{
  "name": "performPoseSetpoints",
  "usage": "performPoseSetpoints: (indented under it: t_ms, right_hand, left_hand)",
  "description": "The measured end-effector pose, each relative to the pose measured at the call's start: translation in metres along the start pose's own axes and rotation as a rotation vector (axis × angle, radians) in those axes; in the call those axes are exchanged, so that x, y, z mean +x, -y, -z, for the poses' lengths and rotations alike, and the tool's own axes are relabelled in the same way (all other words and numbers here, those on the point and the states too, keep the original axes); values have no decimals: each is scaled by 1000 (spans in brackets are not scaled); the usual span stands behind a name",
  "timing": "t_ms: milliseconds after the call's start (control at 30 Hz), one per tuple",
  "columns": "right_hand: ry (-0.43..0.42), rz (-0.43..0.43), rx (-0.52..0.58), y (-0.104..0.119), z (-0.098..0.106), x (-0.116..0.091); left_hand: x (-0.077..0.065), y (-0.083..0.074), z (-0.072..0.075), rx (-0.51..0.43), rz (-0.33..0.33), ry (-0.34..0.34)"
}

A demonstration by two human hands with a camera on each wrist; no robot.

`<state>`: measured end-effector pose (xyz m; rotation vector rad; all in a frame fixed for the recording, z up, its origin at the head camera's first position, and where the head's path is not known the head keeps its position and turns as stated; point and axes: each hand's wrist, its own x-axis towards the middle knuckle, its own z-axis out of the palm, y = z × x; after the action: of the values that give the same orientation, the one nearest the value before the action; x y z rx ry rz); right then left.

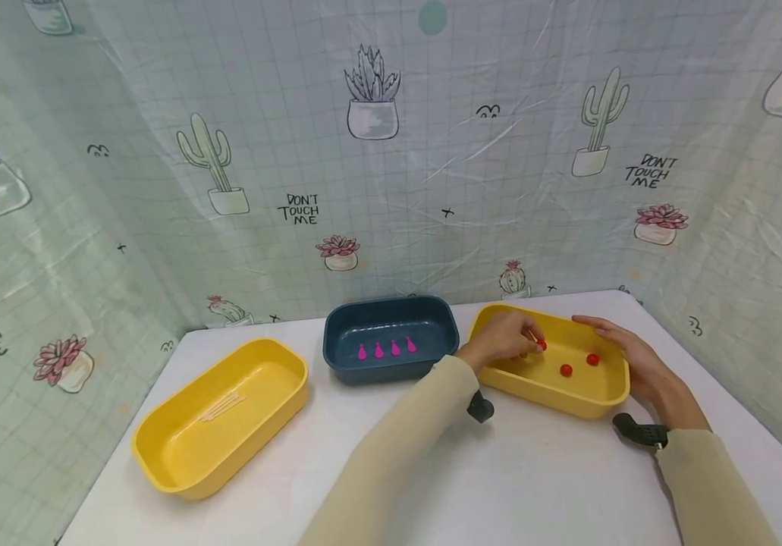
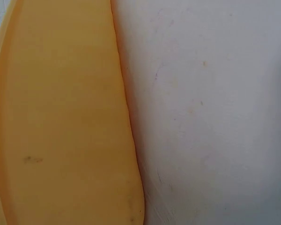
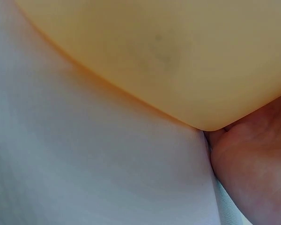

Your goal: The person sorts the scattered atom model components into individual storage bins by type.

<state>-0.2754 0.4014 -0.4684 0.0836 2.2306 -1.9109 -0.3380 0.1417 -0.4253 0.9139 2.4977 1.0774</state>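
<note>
My left hand reaches over the near rim into the right-hand yellow tray. Its thumb and fingers pinch a small red ball. Two more red balls lie apart on the tray floor, one near the middle and another farther right. A bit of red also shows just under the left fingers, mostly covered. Against the tray's right end rests my right hand, its fingers stretched along the far rim. In the right wrist view, part of that hand touches the tray's outer wall.
A dark blue tray with several pink, pear-shaped pieces stands left of the yellow one. At far left, a second yellow tray holds thin pale sticks. A patterned curtain rises behind the white table.
</note>
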Motion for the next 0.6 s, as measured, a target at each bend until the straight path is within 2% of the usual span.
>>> performPoseSetpoints:
  t_ms: [200,433,600]
  right_hand:
    - [3,-5,8,1,1,2]
    - [6,-9,14,1,2,2]
    - [11,-9,25,0,2,2]
  left_hand:
    - [-1,-2,-1,30,9,17]
    - [-1,-3,-2,132,28,45]
    - [0,-3,-3,161,35,62]
